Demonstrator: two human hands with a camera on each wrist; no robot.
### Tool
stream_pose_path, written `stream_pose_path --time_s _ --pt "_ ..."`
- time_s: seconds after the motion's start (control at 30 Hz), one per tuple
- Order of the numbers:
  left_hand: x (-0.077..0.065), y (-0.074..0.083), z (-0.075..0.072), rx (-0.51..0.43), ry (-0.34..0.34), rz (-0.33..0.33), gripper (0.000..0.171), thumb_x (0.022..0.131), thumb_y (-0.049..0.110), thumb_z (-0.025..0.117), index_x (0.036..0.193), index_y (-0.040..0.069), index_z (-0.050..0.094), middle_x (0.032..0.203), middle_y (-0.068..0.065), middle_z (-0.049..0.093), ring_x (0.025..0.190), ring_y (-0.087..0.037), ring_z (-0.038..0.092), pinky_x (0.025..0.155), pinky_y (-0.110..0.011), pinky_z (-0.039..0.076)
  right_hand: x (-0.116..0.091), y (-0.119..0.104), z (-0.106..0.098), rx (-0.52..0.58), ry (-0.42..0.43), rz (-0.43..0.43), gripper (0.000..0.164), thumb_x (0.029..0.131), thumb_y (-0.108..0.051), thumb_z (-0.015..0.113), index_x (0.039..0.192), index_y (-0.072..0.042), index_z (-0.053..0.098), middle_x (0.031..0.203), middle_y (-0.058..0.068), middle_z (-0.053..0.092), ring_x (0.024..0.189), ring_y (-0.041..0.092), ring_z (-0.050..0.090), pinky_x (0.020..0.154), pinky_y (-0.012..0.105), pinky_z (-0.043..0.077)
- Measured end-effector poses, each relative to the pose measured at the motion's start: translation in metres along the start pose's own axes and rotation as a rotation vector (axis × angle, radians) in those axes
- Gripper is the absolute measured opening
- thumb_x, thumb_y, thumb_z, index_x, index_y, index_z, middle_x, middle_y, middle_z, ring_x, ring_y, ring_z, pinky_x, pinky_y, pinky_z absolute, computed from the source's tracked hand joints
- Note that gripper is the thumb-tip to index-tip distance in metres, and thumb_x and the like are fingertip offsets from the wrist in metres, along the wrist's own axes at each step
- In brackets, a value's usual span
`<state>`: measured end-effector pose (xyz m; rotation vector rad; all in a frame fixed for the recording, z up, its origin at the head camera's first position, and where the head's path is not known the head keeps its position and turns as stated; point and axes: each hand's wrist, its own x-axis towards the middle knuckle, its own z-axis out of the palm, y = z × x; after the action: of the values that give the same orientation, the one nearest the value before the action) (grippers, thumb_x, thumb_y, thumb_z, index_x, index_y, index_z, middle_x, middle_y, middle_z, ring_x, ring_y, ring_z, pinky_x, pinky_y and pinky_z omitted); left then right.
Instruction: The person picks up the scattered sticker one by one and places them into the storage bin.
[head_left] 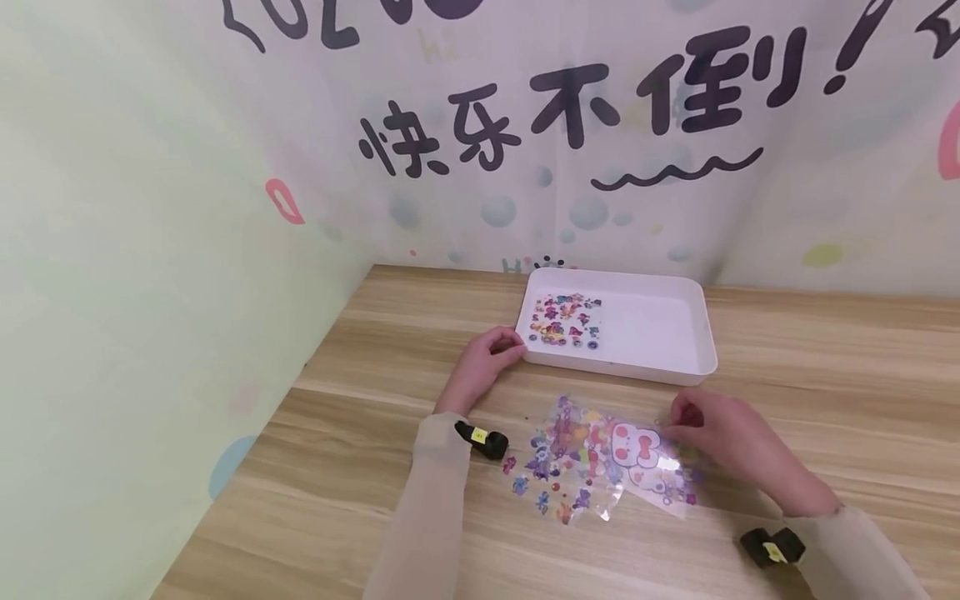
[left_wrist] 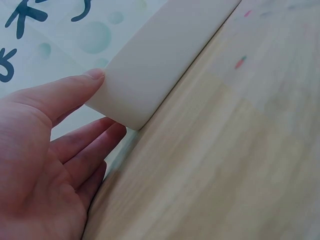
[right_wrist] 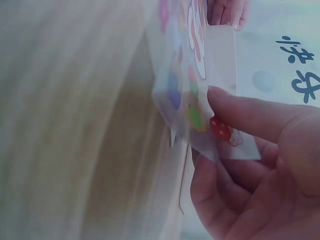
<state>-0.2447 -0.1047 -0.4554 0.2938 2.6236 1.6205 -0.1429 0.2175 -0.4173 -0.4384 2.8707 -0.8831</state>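
Observation:
In the head view my left hand (head_left: 486,364) is at the near-left corner of a white plastic tray (head_left: 656,325). Up close, the thumb rests at the rim and the fingers lie under and behind the corner of the tray wall (left_wrist: 150,60). My right hand (head_left: 731,437) pinches the edge of a clear sticker sheet (head_left: 641,454) printed with a pink-and-white bunny. The right wrist view shows thumb and fingers gripping the sheet's corner (right_wrist: 227,132), beside a red strawberry sticker. More clear sticker sheets (head_left: 558,458) lie overlapped under and beside it on the table.
A sheet of small colourful stickers (head_left: 566,321) lies in the left part of the tray. The wood-grain table (head_left: 337,500) meets a printed cloth backdrop (head_left: 450,208) behind the tray and a pale wall at the left. Black wrist cameras (head_left: 491,442) sit on both sleeves.

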Motion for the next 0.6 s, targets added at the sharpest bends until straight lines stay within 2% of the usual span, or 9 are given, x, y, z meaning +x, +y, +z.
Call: stream_pose_path --time_s 0.13,0.37,0.6 --pt "-0.0013 0.0016 -0.0019 0.006 0.002 0.001 0.012 0.081 0.038 0.062 0.089 0.029 0.058 0.114 0.012 0.056 0.103 -0.005 0.05 0.091 -0.032 0.037 0.001 -0.0011 -0.002 0.006 0.003 0.028 0.019 0.075 -0.032 0.07 0.076 -0.018 0.057 0.069 -0.005 0.053 0.063 0.014 0.046 0.054 0.026 0.039" --pt "-0.0031 -0.0015 0.0011 0.013 -0.007 0.0 0.016 0.081 0.041 0.062 0.091 0.029 0.059 0.112 0.013 0.056 0.104 -0.007 0.05 0.093 -0.034 0.037 -0.0015 0.0036 -0.004 0.045 0.013 0.069 0.029 0.074 -0.046 0.066 0.075 -0.018 0.056 0.069 -0.005 0.055 0.06 0.013 0.047 0.051 0.025 0.039" --pt "-0.0023 0.0005 -0.0004 0.006 -0.003 0.002 0.013 0.081 0.039 0.062 0.09 0.029 0.058 0.114 0.012 0.056 0.104 -0.007 0.05 0.092 -0.034 0.037 -0.0008 0.0042 -0.005 0.141 -0.106 0.137 0.036 0.076 -0.048 0.063 0.084 -0.014 0.054 0.05 0.001 0.05 0.038 0.015 0.046 0.037 0.027 0.036"
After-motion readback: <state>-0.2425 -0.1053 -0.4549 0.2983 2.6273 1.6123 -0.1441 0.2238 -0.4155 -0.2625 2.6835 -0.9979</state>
